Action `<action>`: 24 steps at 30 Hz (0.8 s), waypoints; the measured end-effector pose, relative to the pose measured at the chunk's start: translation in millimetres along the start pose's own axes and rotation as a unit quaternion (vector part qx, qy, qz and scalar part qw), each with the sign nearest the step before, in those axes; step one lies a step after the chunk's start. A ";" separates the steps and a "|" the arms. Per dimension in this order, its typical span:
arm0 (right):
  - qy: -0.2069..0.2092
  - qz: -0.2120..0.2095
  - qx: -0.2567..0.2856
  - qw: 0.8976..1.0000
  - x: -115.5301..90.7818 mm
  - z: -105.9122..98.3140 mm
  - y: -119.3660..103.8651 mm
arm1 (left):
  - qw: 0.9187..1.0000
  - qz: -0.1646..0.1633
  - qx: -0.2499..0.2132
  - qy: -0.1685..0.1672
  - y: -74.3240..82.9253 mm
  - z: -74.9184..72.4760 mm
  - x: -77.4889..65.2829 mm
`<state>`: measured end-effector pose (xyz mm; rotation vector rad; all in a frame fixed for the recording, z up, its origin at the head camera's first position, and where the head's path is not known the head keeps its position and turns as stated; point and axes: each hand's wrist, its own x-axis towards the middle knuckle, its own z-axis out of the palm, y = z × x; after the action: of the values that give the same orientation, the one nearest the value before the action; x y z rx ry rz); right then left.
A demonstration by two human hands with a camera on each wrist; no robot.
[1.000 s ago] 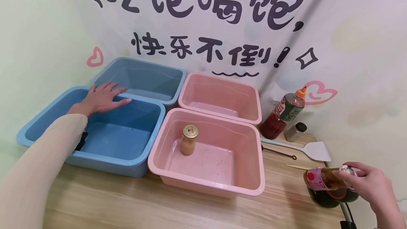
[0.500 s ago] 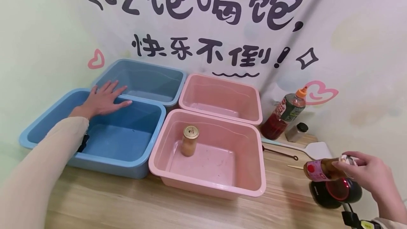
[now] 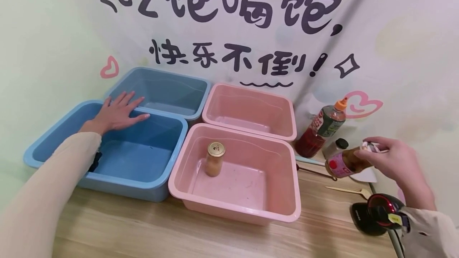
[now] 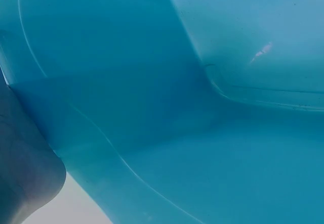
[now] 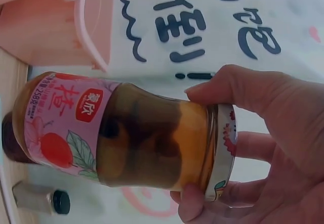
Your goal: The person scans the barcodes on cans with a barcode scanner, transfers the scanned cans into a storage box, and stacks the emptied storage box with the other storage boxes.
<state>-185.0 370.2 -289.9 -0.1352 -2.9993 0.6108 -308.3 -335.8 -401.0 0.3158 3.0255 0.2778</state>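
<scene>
Pink plastic near tub (image 3: 229, 209) already holds gold-topped tan cylinder (image 3: 214, 165); right hand (image 3: 398, 162) grips pink-labelled glass jar (image 3: 344, 163), not yet inside; left hand (image 3: 114, 115) splayed.

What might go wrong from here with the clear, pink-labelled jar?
The right grip holds the tilted jar near its white lid, so it could slip. The beige right sleeve appears close to the black-and-red device and might knock it. If lowered into the front pink plastic bin, the jar may bump the tan cylindrical can inside.
</scene>
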 end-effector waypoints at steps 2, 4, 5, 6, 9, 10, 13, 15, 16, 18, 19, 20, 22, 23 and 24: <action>-0.001 -0.022 0.007 1.000 6.4 0.7 -10.2 | 1.000 0.000 -0.001 0.000 0.0 0.0 -0.3; 0.003 -0.042 0.010 0.999 12.3 1.6 -21.1 | 1.000 0.000 -0.002 0.000 -0.1 0.2 -0.4; 0.007 -0.053 0.008 0.999 15.2 2.4 -26.5 | 1.000 0.000 -0.004 0.001 -0.3 0.4 -0.3; 0.008 -0.060 0.009 0.998 18.1 3.0 -32.7 | 1.000 0.000 -0.005 0.001 -0.6 0.8 -0.3; 0.011 -0.079 0.004 0.997 26.4 4.0 -51.5 | 1.000 0.002 -0.009 0.003 -1.3 1.2 -0.2; 0.011 -0.085 0.003 0.996 29.3 4.7 -57.7 | 1.000 0.002 -0.010 0.003 -1.7 1.6 -0.2; 0.003 -0.103 -0.002 0.995 37.7 6.6 -76.2 | 1.000 0.003 -0.010 0.005 -1.3 1.5 -0.9; -0.002 -0.112 -0.006 0.994 43.2 8.4 -88.4 | 1.000 0.002 -0.009 0.006 -1.1 1.4 -1.0; -0.004 -0.113 -0.006 0.994 45.8 9.6 -94.9 | 1.000 0.002 -0.009 0.007 -0.6 1.2 -1.0; -0.010 -0.115 -0.005 0.993 51.2 12.7 -107.8 | 1.000 0.002 -0.007 0.007 0.1 1.0 -1.2; -0.016 -0.113 0.000 0.993 53.9 14.4 -114.4 | 1.000 0.002 -0.006 0.006 0.3 0.9 -1.1; -0.020 -0.111 0.003 0.994 56.6 16.3 -120.7 | 1.000 0.001 -0.007 0.005 0.5 0.9 -0.7; -0.031 -0.109 0.019 0.993 61.6 20.5 -133.8 | 1.000 0.000 -0.006 0.004 1.2 0.2 -0.9; -0.035 -0.111 0.026 0.993 64.2 22.6 -139.8 | 1.000 -0.001 -0.004 0.002 1.2 -0.3 -1.0; -0.038 -0.113 0.031 0.992 66.8 24.8 -145.7 | 1.000 -0.002 -0.004 0.002 1.6 -0.9 -1.0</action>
<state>-263.9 233.8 -251.5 0.2341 -3.0021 0.6961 -307.2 -334.7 -399.7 0.3097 3.0269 0.2903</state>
